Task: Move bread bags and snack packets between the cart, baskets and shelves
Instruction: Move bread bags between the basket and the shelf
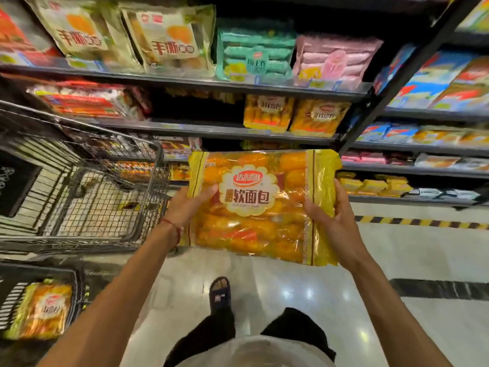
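Note:
I hold a yellow bread bag (259, 205) flat in front of me with both hands, above the floor and facing the shelves. My left hand (189, 205) grips its left edge, thumb on top. Its right edge is gripped by my right hand (330, 221), fingers curled over the front. Two matching yellow bread bags (268, 112) stand on the middle shelf straight ahead. A wire shopping cart (87, 197) stands to my left. At the lower left a black basket (76, 292) holds another yellow bread bag (39, 308).
Shelves (211, 82) run across the front, with cream, green and pink packets (254, 54) on the upper level. A dark gap sits left of the yellow bags on the middle shelf. A second shelf unit (423, 144) stands to the right. Black-and-yellow floor tape (423, 223) lies beneath it.

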